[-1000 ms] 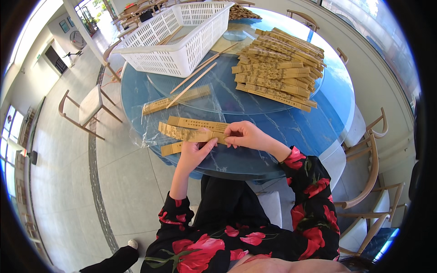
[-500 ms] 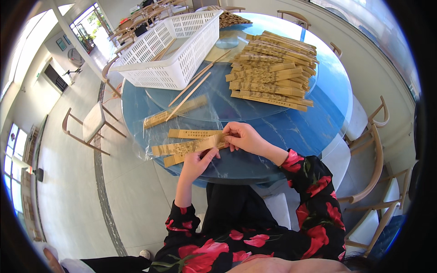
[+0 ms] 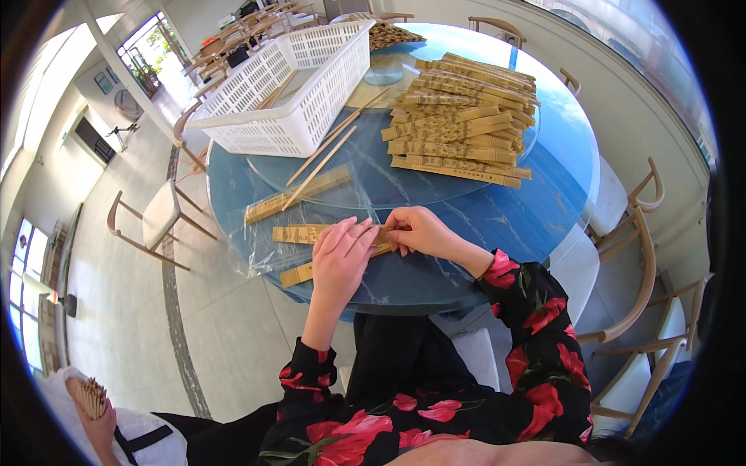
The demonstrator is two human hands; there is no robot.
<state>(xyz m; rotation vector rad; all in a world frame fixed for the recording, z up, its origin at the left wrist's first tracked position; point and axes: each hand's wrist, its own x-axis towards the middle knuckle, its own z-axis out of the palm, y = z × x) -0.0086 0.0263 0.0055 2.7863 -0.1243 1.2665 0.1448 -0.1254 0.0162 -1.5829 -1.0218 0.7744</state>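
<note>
My right hand [image 3: 420,233] is closed in a pinch at the right end of a tan printed paper chopstick sleeve [image 3: 291,234] near the table's front edge. My left hand [image 3: 342,252] lies over the sleeve's middle, palm down with fingers stretched out, hiding that part. Just nearer to me, a second paper sleeve [image 3: 297,275] runs partly under the left hand. Beyond the hands lies a clear plastic bag [image 3: 359,200], with a strip of sleeves [image 3: 299,194] by it. Two loose wooden chopsticks [image 3: 322,163] rest slantwise across these sleeves.
A large pile of paper sleeves [image 3: 462,124] covers the right middle of the round blue table [image 3: 556,167]. Back left stands a white plastic basket [image 3: 284,124] holding some chopsticks. Chairs [image 3: 159,217] surround the table. At lower left, another person's hand [image 3: 97,427] grips a chopstick bundle [image 3: 92,398].
My left hand has gone from pinching a sleeve to lying flat over it, farther from me. The sleeve's left end has shifted. Another person's hand with chopsticks has come into view.
</note>
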